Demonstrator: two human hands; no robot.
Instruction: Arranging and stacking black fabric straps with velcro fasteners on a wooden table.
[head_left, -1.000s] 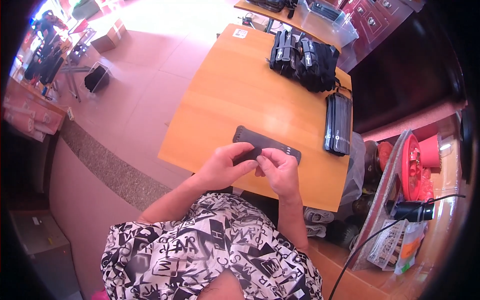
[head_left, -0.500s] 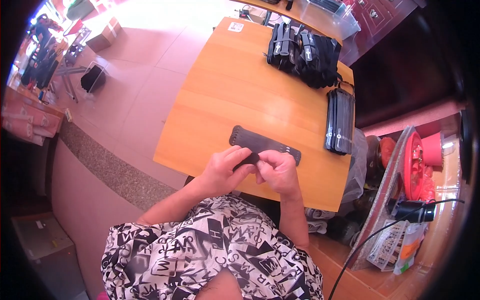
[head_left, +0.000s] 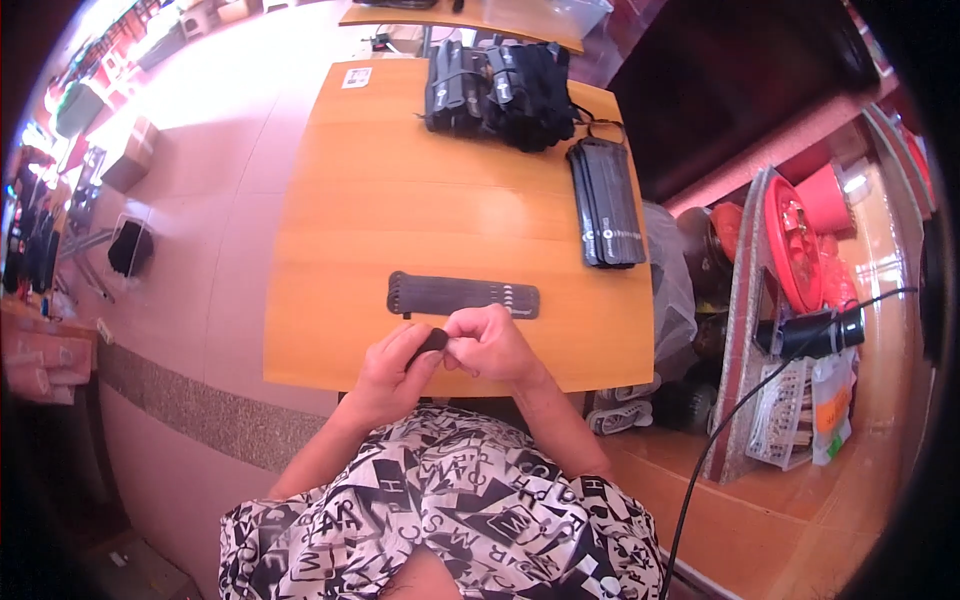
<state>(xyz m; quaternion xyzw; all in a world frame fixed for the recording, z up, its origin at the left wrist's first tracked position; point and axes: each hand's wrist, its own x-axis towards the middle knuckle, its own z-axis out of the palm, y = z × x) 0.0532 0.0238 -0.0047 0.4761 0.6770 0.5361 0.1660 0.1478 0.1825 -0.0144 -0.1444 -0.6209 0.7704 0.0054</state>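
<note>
As left hand (head_left: 385, 375) pinches black strip (head_left: 431, 341), long axis slanting away rightward, right hand (head_left: 492, 346) pinches far end.

A black-and-white top (head_left: 450, 500) carries printed letters.

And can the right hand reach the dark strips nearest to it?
Probably yes: nothing blocks the dark strips just beyond the right hand, though it seems busy with the small black piece.
</note>
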